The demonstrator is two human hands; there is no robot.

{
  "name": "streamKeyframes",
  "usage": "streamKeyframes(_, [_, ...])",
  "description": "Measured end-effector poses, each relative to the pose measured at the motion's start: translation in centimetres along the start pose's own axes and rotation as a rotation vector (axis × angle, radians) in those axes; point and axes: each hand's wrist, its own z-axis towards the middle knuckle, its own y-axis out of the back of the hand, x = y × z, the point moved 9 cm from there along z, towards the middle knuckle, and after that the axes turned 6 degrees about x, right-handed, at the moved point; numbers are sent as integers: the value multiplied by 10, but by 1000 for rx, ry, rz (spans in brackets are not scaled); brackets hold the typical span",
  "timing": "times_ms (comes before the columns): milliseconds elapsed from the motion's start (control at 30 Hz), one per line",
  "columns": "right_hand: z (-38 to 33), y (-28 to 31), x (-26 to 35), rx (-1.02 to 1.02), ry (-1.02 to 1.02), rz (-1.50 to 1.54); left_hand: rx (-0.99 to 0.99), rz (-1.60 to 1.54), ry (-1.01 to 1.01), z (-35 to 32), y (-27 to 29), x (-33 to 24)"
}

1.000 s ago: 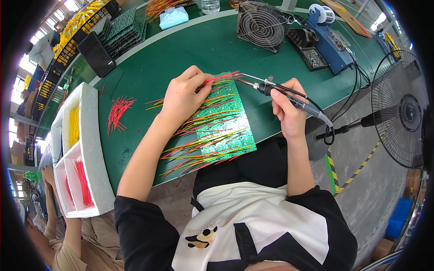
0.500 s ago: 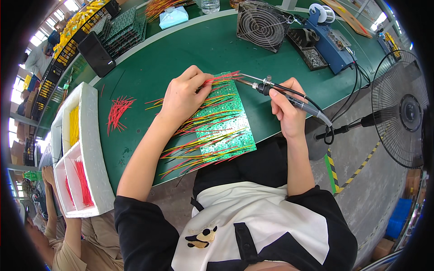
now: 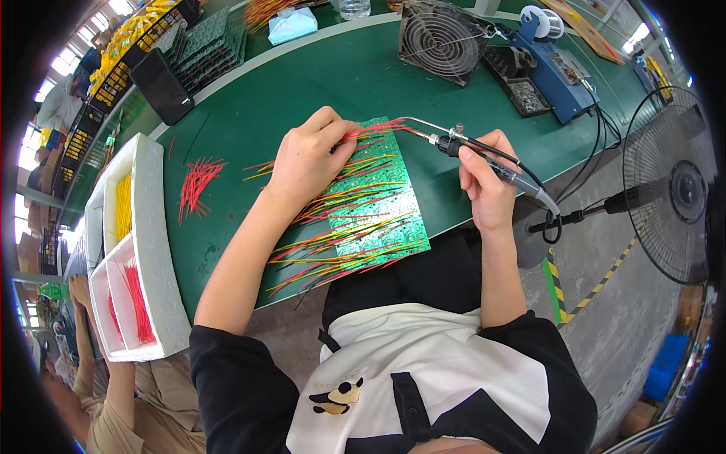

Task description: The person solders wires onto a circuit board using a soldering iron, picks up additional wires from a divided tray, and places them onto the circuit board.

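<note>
My left hand [image 3: 311, 157] is closed in a pinch on thin red wires [image 3: 370, 130] at the far end of a green circuit board panel [image 3: 411, 206]. In my right hand [image 3: 490, 181] is a soldering iron [image 3: 495, 168] with a thin metal feed tube [image 3: 423, 121] clamped along it. Its tip points left, close to the free ends of the red wires; whether they touch cannot be made out. Several rows of red, yellow and black wires [image 3: 333, 246] lie across the panel and stick out past its left side.
Left of my arm lie a pile of loose red wires [image 3: 198, 185] and a white foam box [image 3: 175, 303] of sorted wires. At the back stand a square fan [image 3: 442, 45] and a blue solder feeder [image 3: 556, 83]. A large fan [image 3: 673, 181] is at right; a co-worker's arm [image 3: 121, 393] shows lower left.
My right hand and the soldering iron have shifted slightly right, drawing the tip back a little from the panel's edge. The left hand keeps its pinch almost in the same place.
</note>
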Motion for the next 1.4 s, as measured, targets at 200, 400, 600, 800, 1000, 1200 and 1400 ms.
streamKeyframes(200, [0, -1, 0, 11, 6, -8, -20, -1, -7, 0, 0, 0])
streamKeyframes(400, [0, 0, 0, 16, 8, 0, 11, 10, 15, 0, -3, 2])
streamKeyframes(600, [0, -1, 1, 4, 17, 1, 5, 17, 12, 0, -2, 1])
streamKeyframes(800, [0, -1, 1, 12, 7, -19, -31, 2, -13, 0, 0, 0])
streamKeyframes(1000, [0, -1, 1, 11, 9, -16, -32, 17, -16, 0, 0, 0])
streamKeyframes(1200, [0, -1, 0, 24, 13, -9, -34, 25, -24, 0, 1, -1])
streamKeyframes(1400, [0, -3, 0, 40, 8, 1, -36, 33, -23, 0, 0, -1])
